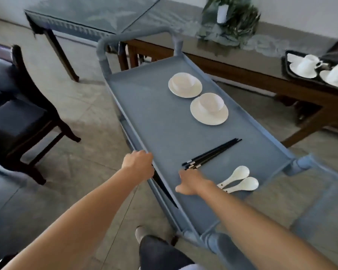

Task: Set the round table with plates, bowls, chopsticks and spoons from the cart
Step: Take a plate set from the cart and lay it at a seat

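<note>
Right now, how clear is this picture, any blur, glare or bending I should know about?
Head view: the bowls on plates, chopsticks and spoons on the cart read fairly sharp; the right hand is slightly motion-blurred; the left hand on the cart's rim is clearer. The plant is smeared, the glass side table reflects pale glare, and wide-angle bending curves the edges.

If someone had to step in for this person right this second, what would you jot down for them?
Left hand: gripping the near side rim of the blue cart, holding no tableware.
Right hand: over the cart top, reaching toward the black chopsticks, holding nothing.
On the cart: two white plates, each with a bowl on it (far set, near set), the chopsticks, and two white spoons beside the right wrist.
Done: nothing taken off the cart yet, as far as this view shows.
Left: carry everything to the round table, which is not clearly in view.
</note>
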`<action>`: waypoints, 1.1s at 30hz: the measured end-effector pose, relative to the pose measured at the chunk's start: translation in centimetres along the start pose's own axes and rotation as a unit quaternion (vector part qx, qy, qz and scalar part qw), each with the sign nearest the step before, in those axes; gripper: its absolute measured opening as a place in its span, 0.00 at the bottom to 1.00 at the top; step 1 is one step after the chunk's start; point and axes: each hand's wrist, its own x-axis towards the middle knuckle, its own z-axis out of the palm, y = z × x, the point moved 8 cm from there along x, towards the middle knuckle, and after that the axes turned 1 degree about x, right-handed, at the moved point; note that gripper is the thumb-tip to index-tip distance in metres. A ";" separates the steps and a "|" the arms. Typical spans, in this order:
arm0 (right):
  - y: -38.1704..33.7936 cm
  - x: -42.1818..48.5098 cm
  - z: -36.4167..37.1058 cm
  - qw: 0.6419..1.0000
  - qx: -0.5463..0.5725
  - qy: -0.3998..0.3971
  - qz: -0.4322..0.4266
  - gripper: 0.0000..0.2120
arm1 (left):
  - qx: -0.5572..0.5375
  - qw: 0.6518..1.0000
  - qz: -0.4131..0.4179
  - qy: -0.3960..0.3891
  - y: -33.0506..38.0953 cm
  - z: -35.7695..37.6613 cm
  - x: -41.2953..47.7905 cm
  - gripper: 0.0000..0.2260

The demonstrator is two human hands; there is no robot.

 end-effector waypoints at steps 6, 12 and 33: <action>0.1 0.4 0.1 0.997 0.054 -0.011 0.059 0.12 | 0.086 0.985 0.149 0.017 0.8 0.5 4.6 0.11; 0.7 0.2 -0.9 0.981 0.157 -0.032 0.112 0.08 | 0.192 0.947 0.254 -0.050 -1.9 -0.6 10.3 0.18; -0.1 0.0 0.1 0.742 0.337 0.096 0.572 0.10 | -0.233 0.968 0.071 -0.059 -0.7 -16.3 44.1 0.27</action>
